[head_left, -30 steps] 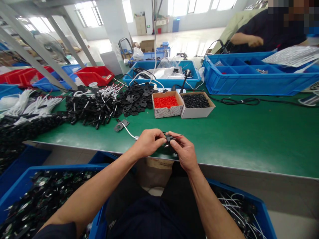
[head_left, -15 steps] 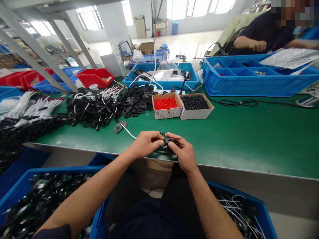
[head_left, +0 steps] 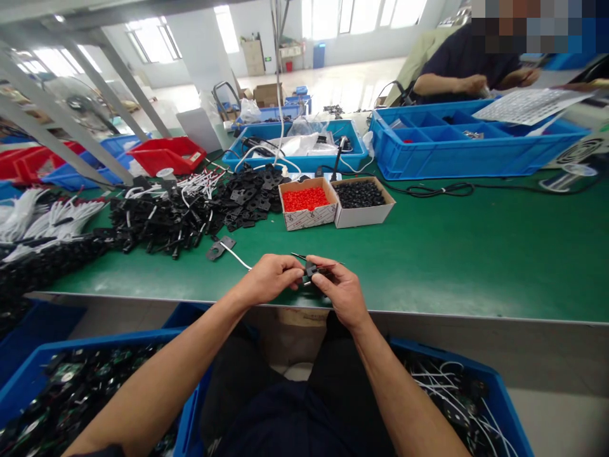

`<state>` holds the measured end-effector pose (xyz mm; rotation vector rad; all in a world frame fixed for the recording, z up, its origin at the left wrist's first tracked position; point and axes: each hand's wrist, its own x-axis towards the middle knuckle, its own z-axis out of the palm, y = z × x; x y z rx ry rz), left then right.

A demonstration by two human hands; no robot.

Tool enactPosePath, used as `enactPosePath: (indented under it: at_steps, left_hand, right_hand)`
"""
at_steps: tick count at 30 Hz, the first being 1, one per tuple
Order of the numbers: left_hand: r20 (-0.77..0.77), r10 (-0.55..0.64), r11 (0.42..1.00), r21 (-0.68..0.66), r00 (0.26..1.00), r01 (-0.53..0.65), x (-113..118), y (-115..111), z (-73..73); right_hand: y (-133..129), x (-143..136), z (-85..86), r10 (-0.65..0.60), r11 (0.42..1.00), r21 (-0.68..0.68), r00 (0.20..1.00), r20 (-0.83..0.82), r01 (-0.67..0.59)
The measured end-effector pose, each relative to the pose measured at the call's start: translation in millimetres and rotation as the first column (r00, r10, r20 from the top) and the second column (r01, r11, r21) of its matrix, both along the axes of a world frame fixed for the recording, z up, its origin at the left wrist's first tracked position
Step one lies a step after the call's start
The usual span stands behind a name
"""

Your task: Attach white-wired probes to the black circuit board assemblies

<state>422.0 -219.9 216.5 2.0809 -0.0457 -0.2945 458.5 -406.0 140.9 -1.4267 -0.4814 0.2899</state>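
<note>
- Landmark: red-parts box (head_left: pixel 310 218), on bench (head_left: pixel 476 254).
- Blk part (head_left: pixel 311 269), qty 1: in my fingers, above bench, near side of red-parts box.
- My L hand (head_left: pixel 269 279): near side of box, a bit left; thumb + index nearly closed, pinching blk part's L side, as far as shows.
- My R hand (head_left: pixel 345 295): near side of box, a bit right; thumb + index closed on blk part's R side.
- Risk 1: small pc., fingertip hold only; if R thumb slips it could drop my side of box, poss. off bench.
- Risk 2: thin red wire (head_left: pixel 328 266) by R index; hard squeeze or twist could prob. nip or tug it.
- Risk 3: white cable (head_left: pixel 236 256), near-left of box, close to L hand; a leftward sweep might snag it.
- Pointing: blk lead (head_left: pixel 297 255) sticks out left, tipped slightly toward box; red wire runs opp. way.
- Long axis: leads approx. parallel to box front; body's axis mostly finger-covered, can't tell.
</note>
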Motion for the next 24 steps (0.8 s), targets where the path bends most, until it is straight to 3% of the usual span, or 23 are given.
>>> enactPosePath:
  at_steps: [3, 6, 9, 11, 14, 17, 20, 22, 24]
  left_hand:
    - [0.216, 0.040, 0.980, 0.180, 0.976, -0.080, -2, -8, -5.5]
    - [0.508, -0.005, 0.905, 0.369, 0.861, -0.212, -8, -16, -18.5]
    - [0.636, -0.063, 0.866, 0.418, 0.769, -0.274, -12, -19, -28.2]
    - [0.617, -0.045, 0.910, 0.350, 0.786, -0.222, -12, -17, -27.6]
    - [0.479, -0.008, 0.970, 0.218, 0.878, -0.111, -6, -9, -18.1]
    - [0.263, 0.079, 0.982, 0.143, 0.962, -0.120, 1, -2, -6.6]
    - [0.090, 0.035, 0.988, 0.144, 0.995, -0.048, 5, 0, -0.9]
    - [0.141, 0.005, 0.981, 0.192, 0.990, -0.032, 4, -3, -3.4]
    - [0.325, 0.020, 0.960, 0.257, 0.945, -0.109, 0, -8, -11.6]
  right_hand:
    - [0, 0, -0.7, -0.007, 1.000, 0.008, 1.000, -0.007, 0.007]
    - [1, 0, -1.2, -0.029, 0.999, 0.015, 1.000, -0.001, 0.029]
    - [3, 0, -1.2, -0.050, 0.999, 0.010, 0.999, 0.008, 0.050]
    - [4, 1, -0.9, -0.062, 0.998, 0.016, 0.998, 0.001, 0.062]
    - [4, 1, -0.2, -0.070, 0.997, 0.026, 0.998, -0.004, 0.070]
    - [3, 1, 0.6, -0.060, 0.998, 0.018, 0.998, 0.004, 0.060]
    - [2, 0, 1.5, -0.061, 0.998, 0.014, 0.998, 0.007, 0.060]
    - [2, -1, 2.0, -0.054, 0.998, 0.024, 0.998, 0.019, 0.054]
    - [4, -2, 2.2, -0.059, 0.998, 0.033, 0.997, 0.041, 0.058]
